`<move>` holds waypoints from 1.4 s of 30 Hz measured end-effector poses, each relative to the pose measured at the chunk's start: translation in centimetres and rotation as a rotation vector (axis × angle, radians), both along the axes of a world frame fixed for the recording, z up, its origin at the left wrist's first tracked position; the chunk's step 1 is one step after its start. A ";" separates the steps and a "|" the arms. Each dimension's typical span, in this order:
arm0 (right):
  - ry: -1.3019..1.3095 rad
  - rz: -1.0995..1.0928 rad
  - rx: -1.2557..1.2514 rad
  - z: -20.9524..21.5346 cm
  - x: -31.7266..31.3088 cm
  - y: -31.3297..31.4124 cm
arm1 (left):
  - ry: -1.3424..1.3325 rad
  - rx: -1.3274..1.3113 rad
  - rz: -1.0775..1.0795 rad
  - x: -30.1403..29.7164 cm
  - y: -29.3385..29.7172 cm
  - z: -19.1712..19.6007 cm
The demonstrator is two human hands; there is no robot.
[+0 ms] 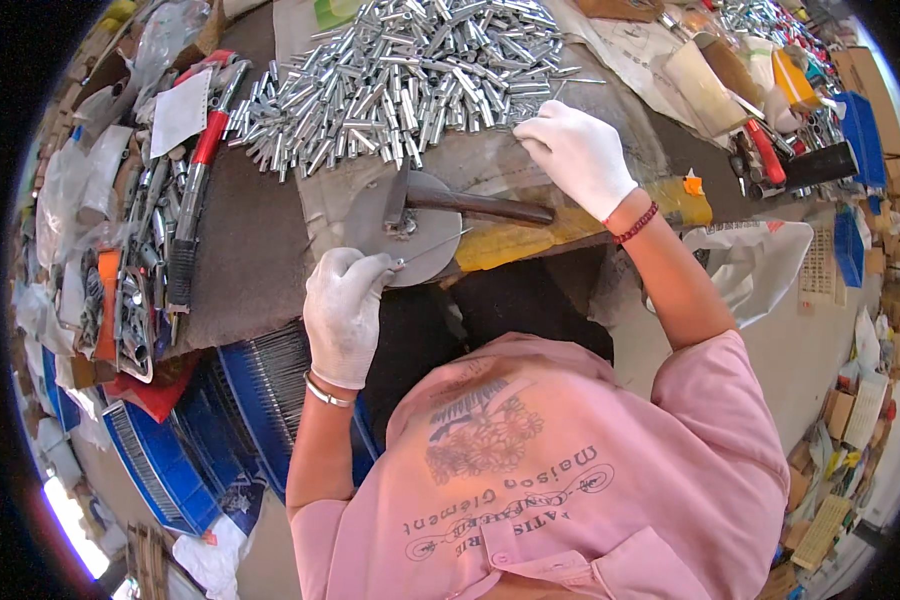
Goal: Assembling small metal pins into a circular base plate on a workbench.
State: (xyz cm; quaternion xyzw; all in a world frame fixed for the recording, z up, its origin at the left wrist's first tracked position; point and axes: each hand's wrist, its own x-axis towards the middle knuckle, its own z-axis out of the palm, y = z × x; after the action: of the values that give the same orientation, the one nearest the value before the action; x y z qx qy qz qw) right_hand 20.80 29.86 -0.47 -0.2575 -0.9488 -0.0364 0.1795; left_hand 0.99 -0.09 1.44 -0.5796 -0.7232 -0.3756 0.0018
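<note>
Head camera shows the left hand (343,312) in a white glove pinching a thin metal rod (432,246) that lies across a round metal plate (410,240) on the tabletop (255,250). Beside it lies a hammer (460,203). Right hand (575,155), fingers curled, touches the pile of metal tubes (410,75).

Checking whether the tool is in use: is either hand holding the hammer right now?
No, the hammer lies untouched on the round metal plate; the left hand pinches a thin rod and the right hand reaches the metal tubes.
</note>
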 end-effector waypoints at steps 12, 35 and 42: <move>0.221 0.262 -0.332 4.0 -2.7 -6.1 | 0.012 0.041 -0.004 -0.3 0.0 -0.6; 0.179 0.578 -0.600 4.1 -7.5 -13.6 | -0.138 -0.017 0.045 -0.1 -0.4 -1.9; 0.079 0.584 -0.427 4.2 -7.6 -14.3 | 0.018 0.028 0.055 -0.1 0.1 -1.3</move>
State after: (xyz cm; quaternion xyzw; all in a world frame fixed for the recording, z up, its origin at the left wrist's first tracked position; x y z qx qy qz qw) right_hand 13.19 15.60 3.74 -0.0088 -0.9608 0.2255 0.1612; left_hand 0.92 0.00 0.17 -0.5627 -0.7334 -0.3804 0.0267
